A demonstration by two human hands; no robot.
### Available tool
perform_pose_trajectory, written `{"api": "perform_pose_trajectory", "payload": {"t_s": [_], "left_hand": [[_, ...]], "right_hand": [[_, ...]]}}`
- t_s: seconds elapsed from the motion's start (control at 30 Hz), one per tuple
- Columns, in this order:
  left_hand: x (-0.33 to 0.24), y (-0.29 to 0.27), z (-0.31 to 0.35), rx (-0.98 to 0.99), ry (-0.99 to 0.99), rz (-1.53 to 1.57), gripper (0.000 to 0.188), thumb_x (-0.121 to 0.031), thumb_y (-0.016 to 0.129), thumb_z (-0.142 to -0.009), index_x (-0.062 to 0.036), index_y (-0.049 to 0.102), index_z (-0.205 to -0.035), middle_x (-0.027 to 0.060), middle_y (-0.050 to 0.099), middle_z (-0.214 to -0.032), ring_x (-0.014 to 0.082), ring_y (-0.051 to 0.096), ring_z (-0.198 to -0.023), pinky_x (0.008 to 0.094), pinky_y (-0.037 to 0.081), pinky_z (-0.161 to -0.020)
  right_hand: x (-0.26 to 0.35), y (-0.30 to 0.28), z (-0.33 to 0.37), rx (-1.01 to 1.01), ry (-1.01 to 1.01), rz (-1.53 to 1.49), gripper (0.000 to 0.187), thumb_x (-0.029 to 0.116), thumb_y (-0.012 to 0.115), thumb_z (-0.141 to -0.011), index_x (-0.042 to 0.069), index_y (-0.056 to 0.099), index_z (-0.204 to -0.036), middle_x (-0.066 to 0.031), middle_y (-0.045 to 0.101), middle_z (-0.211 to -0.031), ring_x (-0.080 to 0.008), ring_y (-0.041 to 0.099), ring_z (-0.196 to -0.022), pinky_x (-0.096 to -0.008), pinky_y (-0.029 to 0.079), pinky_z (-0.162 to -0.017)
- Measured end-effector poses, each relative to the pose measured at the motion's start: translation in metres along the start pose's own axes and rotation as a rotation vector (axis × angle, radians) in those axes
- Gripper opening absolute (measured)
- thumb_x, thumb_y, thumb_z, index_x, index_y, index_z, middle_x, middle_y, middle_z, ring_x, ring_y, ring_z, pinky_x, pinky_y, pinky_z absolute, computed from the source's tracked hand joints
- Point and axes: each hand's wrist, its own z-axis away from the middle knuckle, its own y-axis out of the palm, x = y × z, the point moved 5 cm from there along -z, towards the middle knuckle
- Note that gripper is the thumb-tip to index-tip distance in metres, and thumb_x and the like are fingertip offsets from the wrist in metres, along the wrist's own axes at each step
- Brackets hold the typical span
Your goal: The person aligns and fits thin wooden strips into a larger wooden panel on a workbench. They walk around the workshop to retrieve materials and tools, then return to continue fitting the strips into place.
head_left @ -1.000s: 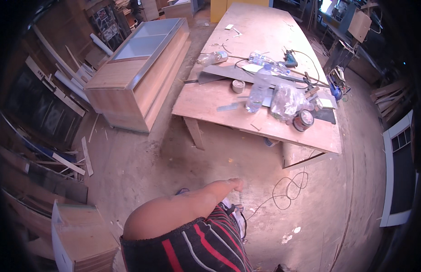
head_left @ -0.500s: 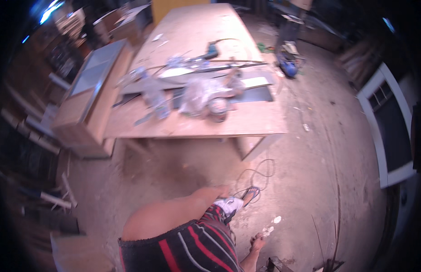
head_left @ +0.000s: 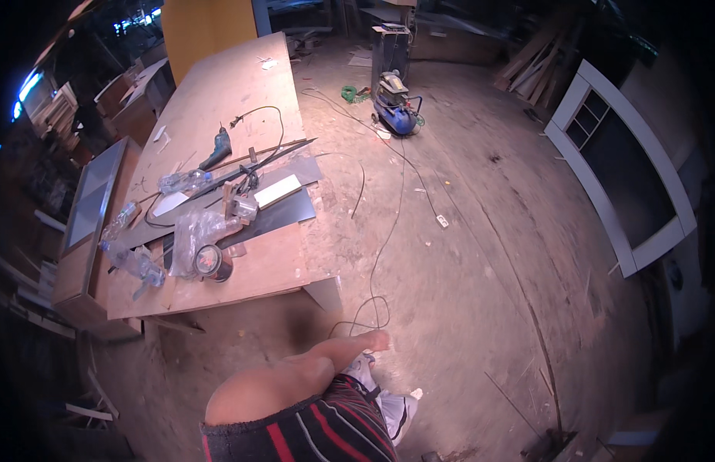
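In the head view, the left hand [head_left: 379, 339] reaches out past the bare forearm, low in the picture and over the concrete floor [head_left: 465, 308]; its fingers are too small and blurred to tell whether they spread, press together or pinch; the right hand is out of view, so its state cannot be told; nearest the left hand lies a looped cable [head_left: 387, 310], on the floor beside the near right corner of the plywood worktable [head_left: 276, 266], though whether they touch is unclear; on that worktable, 1 dark jar [head_left: 213, 263] stands next to a clear plastic bag [head_left: 192, 235], with a teal power drill [head_left: 218, 149] farther back; beyond, a blue air compressor [head_left: 398, 115] rests on the floor.
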Motion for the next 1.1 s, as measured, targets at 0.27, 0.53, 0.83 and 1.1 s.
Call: {"api": "perform_pose_trajectory", "payload": {"t_s": [0.27,0.53,0.83,1.1], "left_hand": [[0.003,-0.049,-0.13,-0.303,-0.16,0.377,0.032,-0.036,0.061,-0.079,-0.0072,0.075,-0.086,0.0221,0.07,-0.095,0.0398,0.066,-0.091,0.0492,0.053,-0.081],[0.039,-0.078,-0.07,-0.249,-1.038,0.517,0.041,-0.04,0.071,-0.082,-0.0049,0.076,-0.102,0.0145,0.075,-0.088,0.0283,0.071,-0.081,0.0423,0.056,-0.077],[0.038,-0.103,-0.14,-0.24,-1.282,0.724,0.039,-0.038,0.066,-0.087,-0.0007,0.076,-0.092,0.0149,0.073,-0.082,0.0228,0.07,-0.072,0.0378,0.056,-0.072],[0.125,-0.163,-0.324,-0.22,-1.17,0.805,0.041,-0.04,0.06,-0.088,-0.0023,0.076,-0.088,0.0184,0.073,-0.085,0.0299,0.072,-0.083,0.0421,0.055,-0.081]], "right_hand": [[0.123,-0.061,-0.127,0.143,-0.069,0.086,0.014,0.009,0.051,-0.092,0.004,0.058,-0.081,-0.0059,0.054,-0.067,-0.0183,0.054,-0.051,-0.0321,0.045,-0.042],[0.29,-0.174,-0.323,0.57,-0.819,0.608,0.015,0.005,0.05,-0.091,0.003,0.058,-0.079,-0.0061,0.053,-0.065,-0.0183,0.054,-0.051,-0.0316,0.044,-0.041],[0.607,-0.215,-0.441,0.108,-0.285,0.236,0.008,0.01,0.057,-0.091,0.006,0.063,-0.092,-0.0049,0.058,-0.07,-0.0161,0.056,-0.05,-0.0279,0.045,-0.041],[0.693,-0.1,-0.489,0.217,-0.198,0.409,0.024,0.012,0.059,-0.091,0.008,0.067,-0.113,-0.0059,0.066,-0.089,-0.0158,0.064,-0.069,-0.0275,0.052,-0.054]]}}
